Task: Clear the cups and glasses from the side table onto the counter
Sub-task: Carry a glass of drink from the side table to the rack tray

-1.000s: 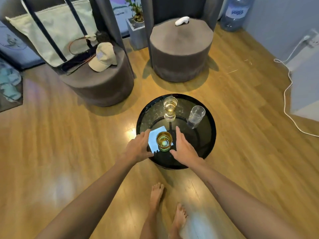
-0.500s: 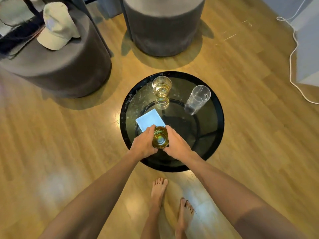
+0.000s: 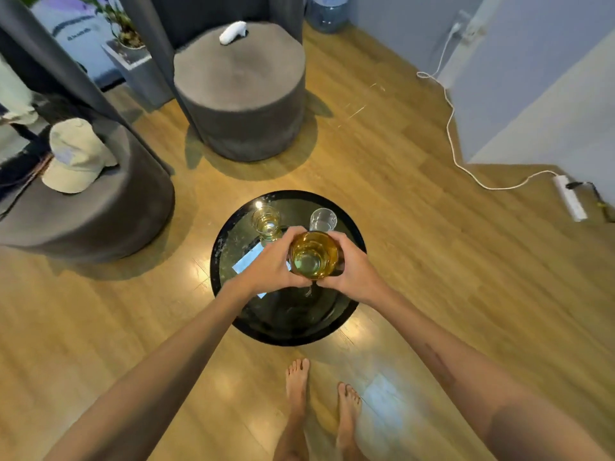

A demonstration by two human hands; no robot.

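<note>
An amber glass [image 3: 314, 256] with a little liquid in it hangs above the round black side table [image 3: 229, 314]. My left hand [image 3: 271, 264] and my right hand [image 3: 352, 269] wrap it from both sides. On the table's far part stand a short clear glass [image 3: 266, 222] with yellowish liquid and a taller clear glass [image 3: 322, 218], which looks empty. A white card [image 3: 248, 261] lies on the tabletop, partly under my left hand.
Two grey round poufs stand behind the table: one [image 3: 83, 221] at left with a beige cap [image 3: 75, 158], one [image 3: 239, 94] at the back with a small white object [image 3: 232, 32]. A white cable and power strip [image 3: 569, 201] lie on the floor at right. My bare feet [image 3: 319, 400] are near the table.
Both hands closed around the amber glass and lifted it off the white card, up toward the camera. The view tilted up and shifted right.
</note>
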